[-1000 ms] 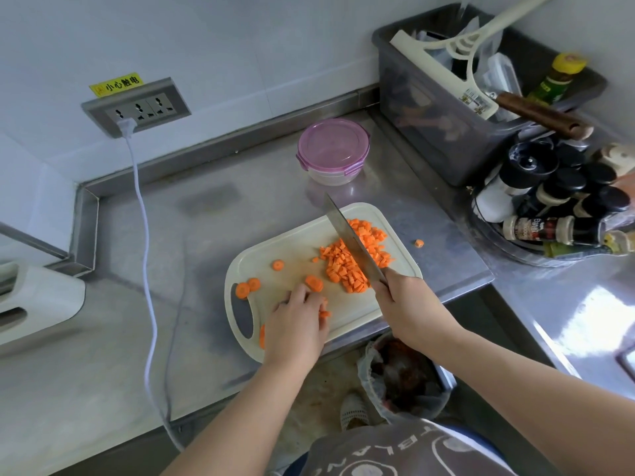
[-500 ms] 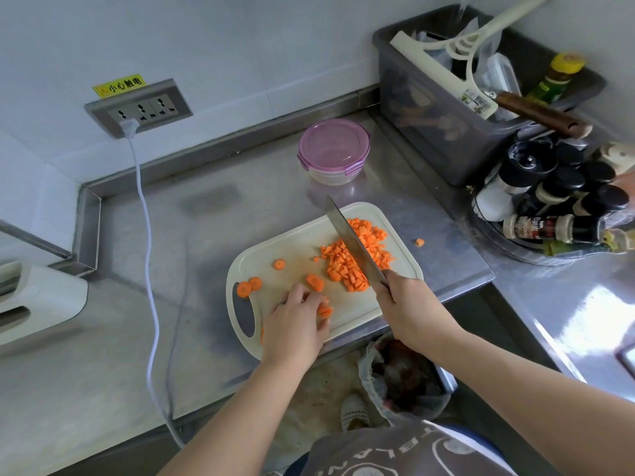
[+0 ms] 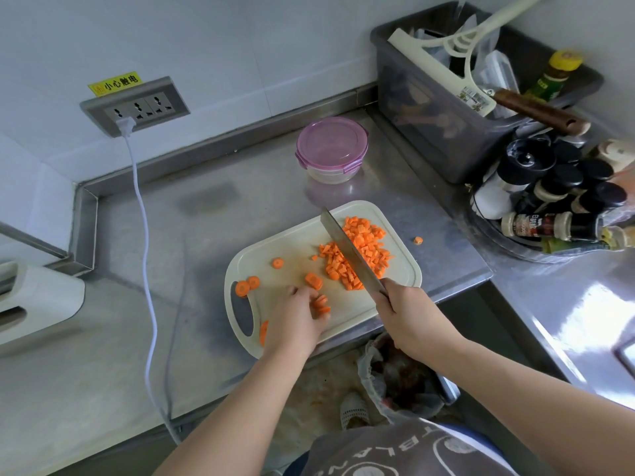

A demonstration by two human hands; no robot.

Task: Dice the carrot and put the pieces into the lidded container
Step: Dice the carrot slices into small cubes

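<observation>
A cream cutting board (image 3: 292, 249) lies on the steel counter. A pile of diced carrot (image 3: 369, 247) sits on its right half. Loose carrot rounds (image 3: 246, 285) lie near the board's handle hole, and another round (image 3: 277, 263) lies farther in. My left hand (image 3: 295, 321) holds a short stack of carrot slices (image 3: 321, 304) at the board's near edge. My right hand (image 3: 407, 316) grips a cleaver (image 3: 347, 250), its blade angled over the diced pile. The lidded container (image 3: 331, 149), clear with a pink lid, stands closed behind the board.
One carrot bit (image 3: 418, 240) lies on the counter right of the board. A grey bin (image 3: 457, 108) with tools and a tray of spice bottles (image 3: 556, 204) fill the right. A white cable (image 3: 144, 235) hangs from the wall socket. A lined waste bin (image 3: 398, 376) stands below the counter edge.
My left hand has gathered carrot slices into a small stack at its fingertips. The cleaver and my right hand have barely moved.
</observation>
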